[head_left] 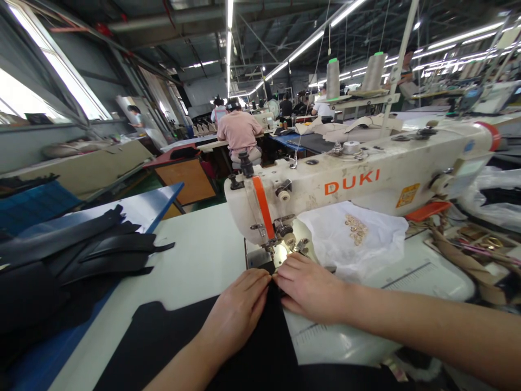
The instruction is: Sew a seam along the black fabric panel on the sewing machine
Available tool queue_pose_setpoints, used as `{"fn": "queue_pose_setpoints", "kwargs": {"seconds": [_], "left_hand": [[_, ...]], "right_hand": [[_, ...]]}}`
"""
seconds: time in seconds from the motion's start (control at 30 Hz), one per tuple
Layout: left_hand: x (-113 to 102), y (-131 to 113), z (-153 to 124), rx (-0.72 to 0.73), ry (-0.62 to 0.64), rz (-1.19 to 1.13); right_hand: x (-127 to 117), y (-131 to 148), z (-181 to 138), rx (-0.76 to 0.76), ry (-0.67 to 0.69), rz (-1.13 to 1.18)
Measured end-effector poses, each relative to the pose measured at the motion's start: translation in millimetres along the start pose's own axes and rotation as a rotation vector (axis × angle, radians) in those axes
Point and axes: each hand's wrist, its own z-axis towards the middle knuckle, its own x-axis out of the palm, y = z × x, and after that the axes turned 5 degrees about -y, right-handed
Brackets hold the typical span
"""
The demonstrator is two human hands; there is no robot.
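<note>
A white sewing machine [309, 190] marked DUKI stands on the pale table, its lamp lighting the needle area. Black fabric [175, 331] lies over the table's front, and its narrow far end runs up to the presser foot [272, 251]. My left hand [244, 298] pinches the fabric just in front of the foot. Close beside it, my right hand [309, 285] has its fingers bent and closed on the fabric edge at the right of the needle. The fingertips of both hands nearly meet. The exact grip under the right fingers is partly hidden.
Black cut pieces [81, 255] are heaped on a blue-edged table at the left. Right of the needle lies a white plastic bag [354, 239] with small gold-coloured pieces. A cluttered tray [484, 250] sits at the far right. Thread cones [332, 79] stand behind; a person [239, 130] sits ahead.
</note>
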Motion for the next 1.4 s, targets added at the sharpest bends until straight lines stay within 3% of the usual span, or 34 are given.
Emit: {"fn": "queue_pose_setpoints", "kwargs": {"seconds": [0.17,0.27,0.73,1.4], "left_hand": [[0,1,1,0.022,-0.014,0.023],[1,2,1,0.040,-0.021,0.051],[11,22,15,0.054,-0.057,0.051],[18,38,22,0.080,-0.042,0.058]], "right_hand": [[4,5,-8,-0.182,-0.051,-0.018],[6,5,-9,-0.214,-0.025,-0.005],[13,-17,2,-0.165,0.003,0.059],[13,-23,7,-0.119,0.019,0.037]]}}
